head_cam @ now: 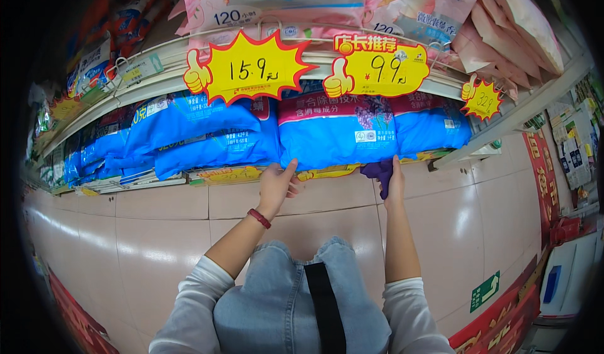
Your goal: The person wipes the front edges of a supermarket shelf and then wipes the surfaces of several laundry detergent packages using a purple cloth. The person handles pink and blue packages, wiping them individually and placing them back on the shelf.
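A large blue plastic bag of laundry detergent point(337, 137) with a magenta band and purple flowers lies on the lower shelf before me. My left hand point(276, 187) is at its lower left corner. The thumb points up against the bag's edge, while the fingers are spread below it; no firm grip shows. At the lower right corner, my right hand point(395, 182) has its thumb up beside the bag. A crumpled dark purple cloth point(384, 175) is held in that hand and hangs down from it. The right fingers are partly hidden behind the cloth.
More blue bags point(203, 120) are stacked on the left, and another blue bag point(432, 123) sits on the right. Yellow price signs point(250, 68) hang from the upper shelf edge, below pink bags point(283, 5). A shelf upright point(500, 113) stands right. Below is tiled floor point(165, 245).
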A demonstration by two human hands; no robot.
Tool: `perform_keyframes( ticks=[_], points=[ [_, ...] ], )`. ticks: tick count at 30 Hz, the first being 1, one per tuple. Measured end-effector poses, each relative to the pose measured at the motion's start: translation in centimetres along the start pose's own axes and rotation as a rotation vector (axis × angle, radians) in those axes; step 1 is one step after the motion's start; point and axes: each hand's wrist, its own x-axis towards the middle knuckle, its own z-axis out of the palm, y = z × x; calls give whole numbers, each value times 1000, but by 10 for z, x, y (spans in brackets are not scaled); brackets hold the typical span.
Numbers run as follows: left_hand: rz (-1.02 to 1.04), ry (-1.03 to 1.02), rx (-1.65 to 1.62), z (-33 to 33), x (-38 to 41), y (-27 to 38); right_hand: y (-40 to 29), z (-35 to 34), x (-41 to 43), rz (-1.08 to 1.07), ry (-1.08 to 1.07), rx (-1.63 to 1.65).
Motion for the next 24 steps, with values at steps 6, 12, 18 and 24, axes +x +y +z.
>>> perform_keyframes(
  ticks=[6, 12, 18, 24],
  points=[
    [63, -147, -273, -13, 10, -12, -8, -10, 15, 87, -144, -97],
    [105, -232, -382, -14, 5, -29, 12, -29, 9, 32, -227, -28],
    [86, -92, -276, -9, -2, -26, 2, -17, 7, 21, -95, -25],
    [112, -93, -339, -4, -11, -17, 5, -25, 10, -45, -100, 72]
  ],
)
